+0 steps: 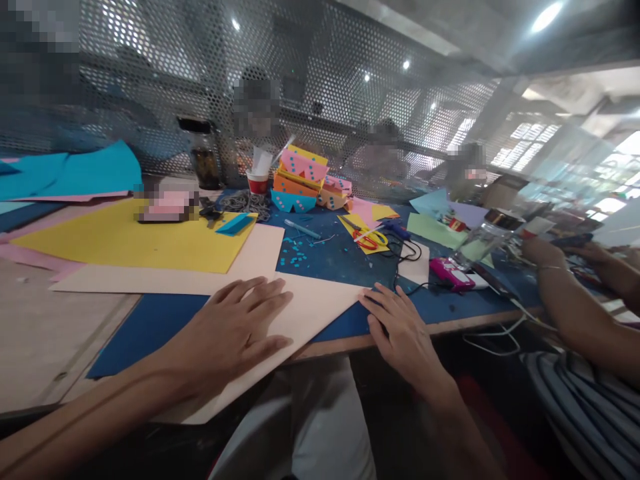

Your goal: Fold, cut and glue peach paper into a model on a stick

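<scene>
A large cream sheet of paper (305, 307) lies at the near edge of the blue-topped table, folded so that it tapers to a point on the right. My left hand (245, 313) rests flat on it with fingers spread. At the pointed corner, the fingertips of my right hand (397, 320) touch the paper, fingers stretched out. Part of the sheet hangs past the table edge below my left forearm. Beyond it lie a yellow sheet (150, 240) and another cream sheet (270, 247).
Scissors (367, 237), a pen (303, 229) and blue paper scraps (295, 257) lie beyond my hands. Decorated paper boxes (300, 177), a red cup (258, 181) and a jar (204, 157) stand by the mesh partition. A pink device (451, 273) and a co-worker's arm (565, 293) are at right.
</scene>
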### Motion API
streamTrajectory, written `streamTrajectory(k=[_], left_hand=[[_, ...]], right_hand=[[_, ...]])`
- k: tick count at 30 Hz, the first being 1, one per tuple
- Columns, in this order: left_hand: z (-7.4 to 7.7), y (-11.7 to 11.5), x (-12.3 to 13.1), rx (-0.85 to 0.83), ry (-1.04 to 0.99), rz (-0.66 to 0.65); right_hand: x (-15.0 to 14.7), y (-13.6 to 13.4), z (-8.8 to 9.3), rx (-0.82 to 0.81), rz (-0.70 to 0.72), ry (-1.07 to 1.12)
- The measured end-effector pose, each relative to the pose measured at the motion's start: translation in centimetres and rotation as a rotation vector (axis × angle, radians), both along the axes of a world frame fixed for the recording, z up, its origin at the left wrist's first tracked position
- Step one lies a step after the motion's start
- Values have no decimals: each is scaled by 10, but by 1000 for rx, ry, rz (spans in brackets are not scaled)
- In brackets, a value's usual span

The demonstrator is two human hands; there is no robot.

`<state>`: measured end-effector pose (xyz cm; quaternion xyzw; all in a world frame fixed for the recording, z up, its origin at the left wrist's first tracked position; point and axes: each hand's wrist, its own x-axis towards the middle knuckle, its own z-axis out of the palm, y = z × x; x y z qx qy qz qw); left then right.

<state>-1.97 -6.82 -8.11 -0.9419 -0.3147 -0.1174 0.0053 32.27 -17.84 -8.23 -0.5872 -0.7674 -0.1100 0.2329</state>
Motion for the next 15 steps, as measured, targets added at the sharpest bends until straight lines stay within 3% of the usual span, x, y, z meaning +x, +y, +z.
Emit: streamTrajectory(k=[15], left_hand=[[-12, 8, -2, 88, -52, -17]], right_hand=[[-17, -10, 7, -60, -21, -77]])
